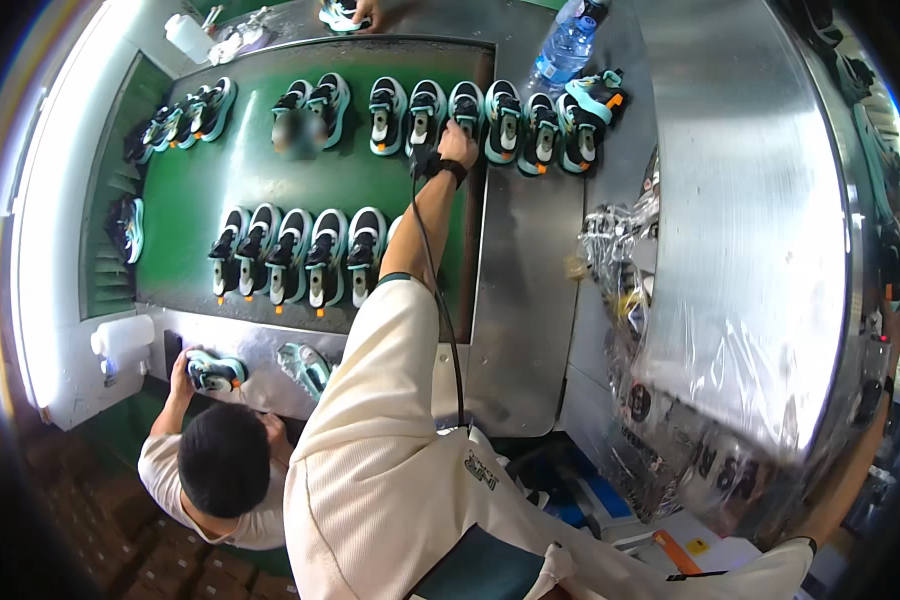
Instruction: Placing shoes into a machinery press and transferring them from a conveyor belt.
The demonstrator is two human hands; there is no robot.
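My left hand (457, 146) reaches forward to a row of black, white and mint sneakers. Its fingers are closed at the opening of one sneaker (466, 102), partly hiding it. A black band with a cable circles that wrist. On the near side stand further sneakers (290, 255), several with orange tabs. Beside my left hand, more sneakers (503, 122) continue to the right, with one mint sneaker (596, 95) tilted against the end of the row. My right arm stretches to the far right, where my right hand (897, 345) is small and dark at the rim, its fingers unclear.
A green belt (180, 230) carries the shoes, with a metal ledge (530, 270) along its right. Water bottles (566, 50) stand at the back. Clear plastic wrap (620, 260) hangs by a metal surface (750, 220). A person (223, 465) handles a sneaker (216, 372) at the near left.
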